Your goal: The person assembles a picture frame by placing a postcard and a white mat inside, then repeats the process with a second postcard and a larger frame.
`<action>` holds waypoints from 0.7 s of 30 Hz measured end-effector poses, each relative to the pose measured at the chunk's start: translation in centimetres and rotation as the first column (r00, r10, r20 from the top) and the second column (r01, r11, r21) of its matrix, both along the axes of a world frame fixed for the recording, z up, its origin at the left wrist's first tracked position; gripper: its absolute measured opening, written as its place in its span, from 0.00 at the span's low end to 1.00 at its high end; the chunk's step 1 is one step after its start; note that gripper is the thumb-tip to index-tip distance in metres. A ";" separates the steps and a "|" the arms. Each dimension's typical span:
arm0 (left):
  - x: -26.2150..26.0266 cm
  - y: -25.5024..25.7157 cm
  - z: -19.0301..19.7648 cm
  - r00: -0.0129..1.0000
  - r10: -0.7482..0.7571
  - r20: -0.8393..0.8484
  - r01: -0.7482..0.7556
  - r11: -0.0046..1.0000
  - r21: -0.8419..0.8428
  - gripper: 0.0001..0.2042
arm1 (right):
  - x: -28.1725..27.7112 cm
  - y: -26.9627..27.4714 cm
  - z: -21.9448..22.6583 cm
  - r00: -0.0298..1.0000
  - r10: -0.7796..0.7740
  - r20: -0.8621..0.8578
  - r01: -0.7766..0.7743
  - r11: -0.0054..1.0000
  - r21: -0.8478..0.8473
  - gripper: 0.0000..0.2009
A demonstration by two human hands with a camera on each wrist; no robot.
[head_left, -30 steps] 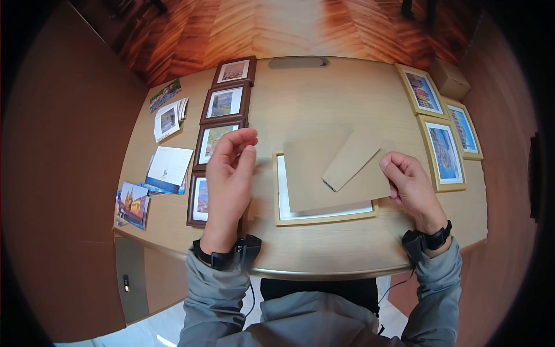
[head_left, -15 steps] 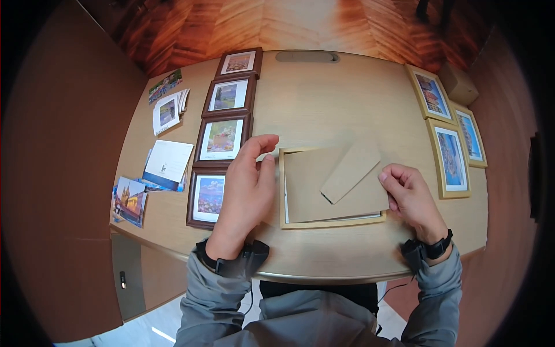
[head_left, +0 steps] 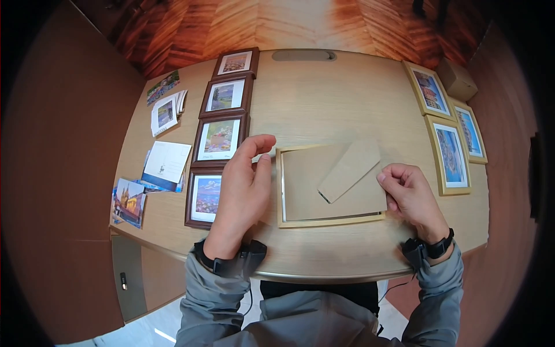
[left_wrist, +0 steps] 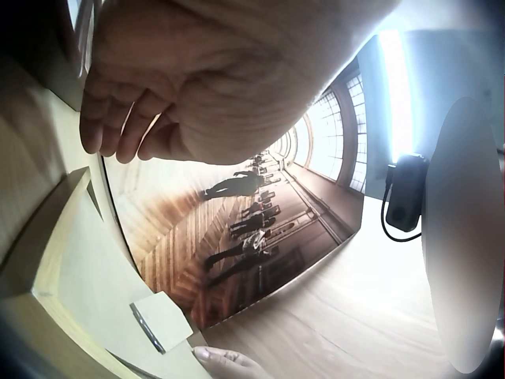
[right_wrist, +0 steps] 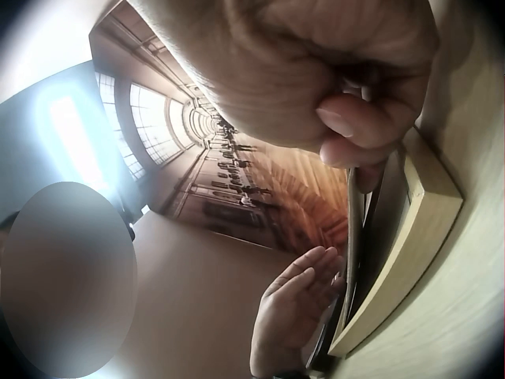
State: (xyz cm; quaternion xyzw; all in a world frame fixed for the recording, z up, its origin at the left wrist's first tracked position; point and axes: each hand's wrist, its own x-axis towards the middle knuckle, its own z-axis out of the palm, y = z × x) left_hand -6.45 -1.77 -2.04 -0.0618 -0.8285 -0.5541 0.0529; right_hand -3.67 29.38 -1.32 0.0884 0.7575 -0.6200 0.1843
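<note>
A light wooden picture frame [head_left: 280, 191] lies on the table in front of me. Its brown backing board [head_left: 306, 173] lies mostly within the frame, with a fold-out stand [head_left: 351, 170] on top. Between thumb and fingers, my right hand [head_left: 411, 194] pinches the board's right edge. The right wrist view shows that edge of the board [right_wrist: 354, 229] lifted above the frame's wooden rim [right_wrist: 406, 245]. My left hand [head_left: 245, 185] is at the frame's left side, fingers loosely bent and nothing in them.
To the left, dark brown picture frames [head_left: 245, 139] stand in a column, with loose postcards [head_left: 167, 162] beyond them. Light wooden frames with pictures [head_left: 448, 153] lie at the right, near a small box [head_left: 457, 80]. The table's front edge [head_left: 335, 277] is close to my body.
The backing board has come down into the frame, covering the white that showed before, with my right hand still pinching its edge. My left hand has moved right, toward the frame.
</note>
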 end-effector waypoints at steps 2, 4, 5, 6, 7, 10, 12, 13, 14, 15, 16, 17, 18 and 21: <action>-0.1 0.0 -0.1 1.000 0.000 0.015 0.000 1.000 0.002 0.14 | 0.0 0.0 0.3 1.000 0.007 -0.007 -0.007 1.000 0.004 0.14; -0.1 0.0 -0.1 1.000 0.002 0.019 -0.002 1.000 -0.001 0.14 | 0.1 -0.1 0.5 1.000 0.006 0.010 -0.006 1.000 -0.003 0.14; -0.1 0.0 -0.1 1.000 0.004 0.024 -0.004 1.000 -0.002 0.14 | 0.1 -0.1 0.6 1.000 0.005 0.027 -0.005 1.000 -0.010 0.14; -0.1 -0.1 -0.1 1.000 0.003 0.023 -0.003 1.000 -0.003 0.14 | 0.1 -0.1 0.5 1.000 0.005 0.027 -0.004 1.000 -0.010 0.14; -0.1 -0.1 -0.1 1.000 0.002 0.017 -0.002 1.000 -0.012 0.14 | 0.1 -0.2 0.4 1.000 0.010 0.018 -0.010 1.000 -0.013 0.14; -0.1 0.0 0.2 1.000 0.002 0.030 -0.001 1.000 -0.025 0.13 | 0.1 -0.1 0.2 1.000 0.017 0.013 -0.017 1.000 -0.021 0.14; -0.1 0.0 0.2 0.999 0.002 0.049 -0.001 1.000 -0.028 0.13 | 0.1 -0.1 0.1 1.000 0.018 0.016 -0.018 1.000 -0.026 0.14; -0.1 0.0 0.0 0.999 0.000 0.035 0.002 0.998 -0.057 0.13 | 0.1 0.0 0.0 1.000 0.024 0.015 -0.024 0.999 -0.036 0.13; -0.2 0.0 0.0 1.000 -0.006 0.021 0.008 0.997 -0.083 0.12 | 0.1 0.1 -0.1 1.000 0.027 0.013 -0.027 0.999 -0.043 0.13; -0.2 -0.1 0.0 1.000 -0.018 0.018 0.019 0.997 -0.078 0.12 | 0.1 0.2 -0.4 1.000 0.015 0.010 -0.015 0.999 -0.038 0.13; -0.1 -0.1 0.0 0.999 -0.019 0.030 0.022 0.994 -0.106 0.12 | 0.1 0.2 -0.7 0.999 0.030 -0.026 -0.030 0.999 0.018 0.13; -0.1 -0.1 0.0 0.999 -0.023 0.041 0.028 0.991 -0.131 0.12 | 0.1 0.3 -0.8 0.997 0.044 -0.060 -0.039 0.996 0.078 0.13; 0.1 0.0 0.0 0.999 -0.023 0.044 0.027 0.993 -0.115 0.12 | 0.1 0.4 -0.7 0.998 0.023 -0.064 -0.017 0.996 0.091 0.13; 0.0 0.0 -0.2 0.999 -0.045 0.011 0.046 0.992 -0.115 0.12 | 0.1 0.1 -0.1 0.999 0.023 -0.049 -0.018 0.994 0.111 0.14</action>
